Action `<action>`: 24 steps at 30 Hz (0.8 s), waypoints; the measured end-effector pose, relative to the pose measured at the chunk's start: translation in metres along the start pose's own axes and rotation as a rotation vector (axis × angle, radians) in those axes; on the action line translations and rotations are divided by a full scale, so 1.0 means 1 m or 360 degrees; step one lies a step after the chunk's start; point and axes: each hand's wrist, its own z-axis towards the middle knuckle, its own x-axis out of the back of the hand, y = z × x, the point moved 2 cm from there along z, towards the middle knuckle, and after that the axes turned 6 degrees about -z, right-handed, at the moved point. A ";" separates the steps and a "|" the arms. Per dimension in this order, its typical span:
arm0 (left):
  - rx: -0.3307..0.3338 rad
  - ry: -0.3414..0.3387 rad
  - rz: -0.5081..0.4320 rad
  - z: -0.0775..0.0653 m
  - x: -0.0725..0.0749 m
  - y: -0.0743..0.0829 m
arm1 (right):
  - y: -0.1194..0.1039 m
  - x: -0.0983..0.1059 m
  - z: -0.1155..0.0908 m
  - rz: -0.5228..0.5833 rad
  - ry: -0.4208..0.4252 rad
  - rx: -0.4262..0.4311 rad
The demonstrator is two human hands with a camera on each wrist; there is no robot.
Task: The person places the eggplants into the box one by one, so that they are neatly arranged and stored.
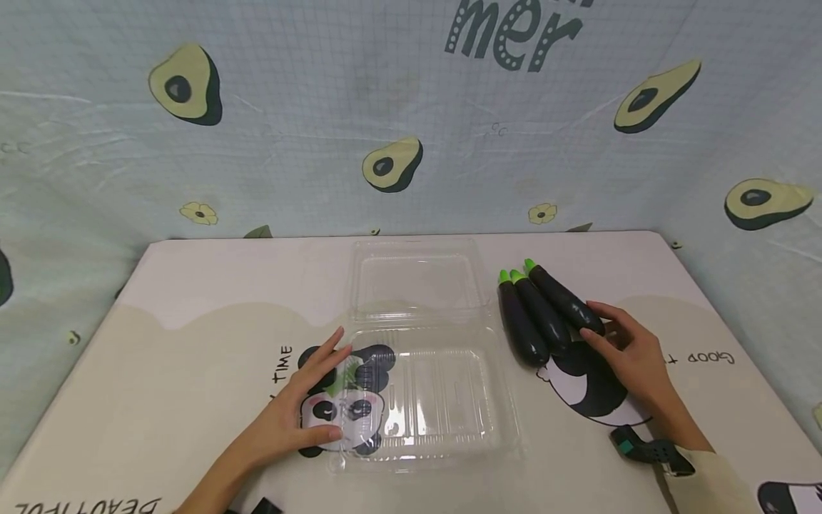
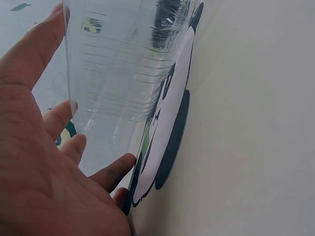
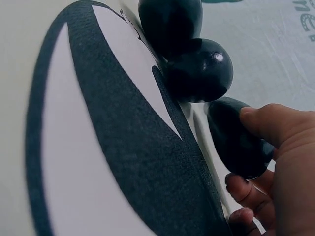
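Note:
A clear plastic clamshell box [image 1: 449, 400] lies unfolded on the table, its lid [image 1: 420, 282] laid back at the far side. My left hand [image 1: 292, 414] rests against the box's left side, thumb and fingers spread and fairly straight along the rim. To the right of the box lie three dark eggplants with bright green stem ends. My right hand [image 1: 632, 350] pinches the blunt lower end of the rightmost eggplant [image 1: 561, 296] between thumb and fingers. The middle eggplant [image 1: 542, 314] and left eggplant [image 1: 521, 325] lie beside it, untouched.
The pale table [image 1: 193, 371] carries printed panda drawings and lettering. A cloth with avocado prints [image 1: 388, 164] hangs behind and along both sides. A dark band with a small device [image 1: 651, 450] is worn on the right wrist.

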 end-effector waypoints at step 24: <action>-0.0034 0.0014 0.0006 0.000 0.000 0.001 | -0.025 0.009 0.006 0.0333 0.0031 0.0086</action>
